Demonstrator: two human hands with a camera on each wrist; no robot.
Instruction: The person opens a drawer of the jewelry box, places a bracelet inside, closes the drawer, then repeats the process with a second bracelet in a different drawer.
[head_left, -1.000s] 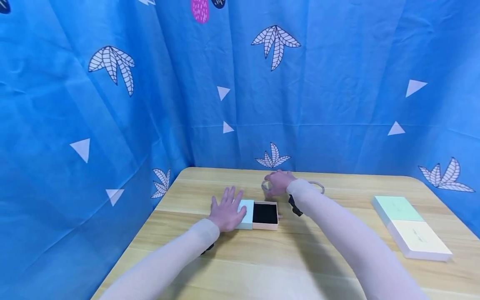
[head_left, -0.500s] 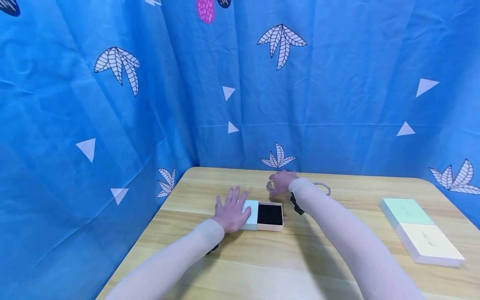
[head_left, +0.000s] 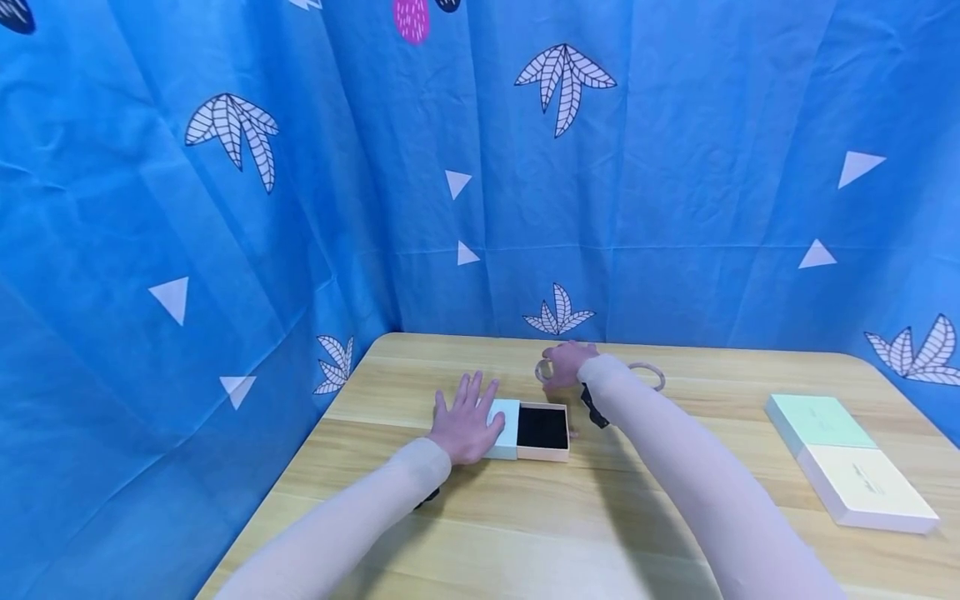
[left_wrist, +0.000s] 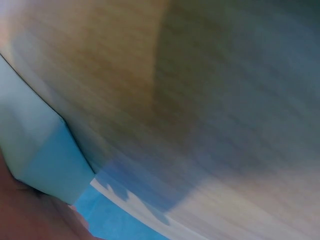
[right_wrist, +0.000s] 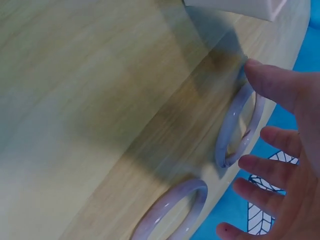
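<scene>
My left hand point(head_left: 463, 425) lies with fingers spread on the pale blue sleeve point(head_left: 508, 429) of a small drawer box. Its pink drawer point(head_left: 543, 455) is pulled out to the right, showing a black lining and a small tab at its end. In the left wrist view, a corner of the sleeve point(left_wrist: 55, 165) shows above part of the hand. Beyond the box, my right hand point(head_left: 570, 363) reaches over a pale lilac bangle point(right_wrist: 229, 125). Its thumb tip overlaps the bangle's top in the right wrist view; the other fingers are spread alongside. A second bangle point(right_wrist: 162, 207) lies on the table.
On the table's right side, a mint green box point(head_left: 821, 419) and a cream box point(head_left: 870, 483) lie end to end. The wooden table point(head_left: 525, 521) has rounded far corners. A patterned blue curtain point(head_left: 675, 167) hangs behind it and along the left.
The head view has turned slightly left, shifting the scene rightward in the picture. Both hands, the drawer box and the bangles keep about the same places relative to one another.
</scene>
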